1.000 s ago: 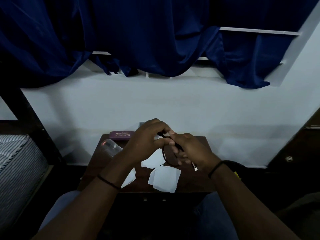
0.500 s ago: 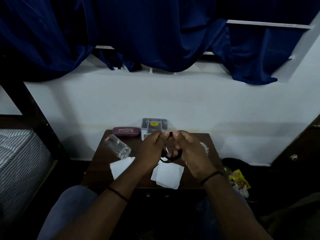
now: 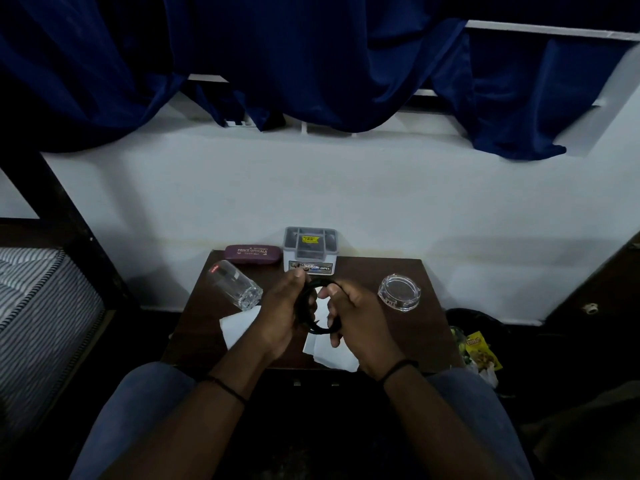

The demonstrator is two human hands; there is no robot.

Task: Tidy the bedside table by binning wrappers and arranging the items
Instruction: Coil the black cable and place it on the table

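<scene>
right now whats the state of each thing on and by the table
cable: coiled, held in both hands
glass: tipped on its side
spectacle case: closed, flat
box: upright, lid on
ashtray: upright, looks empty
papers: loose on table
bin: holds wrappers

Count of items, bedside table [image 3: 398,271]

One tumbler [image 3: 235,285], one spectacle case [image 3: 252,254], one lidded box [image 3: 310,249], one glass ashtray [image 3: 399,292], one coiled black cable [image 3: 313,306], two hands; white paper sheets [image 3: 239,323], at least two, partly hidden.
</scene>
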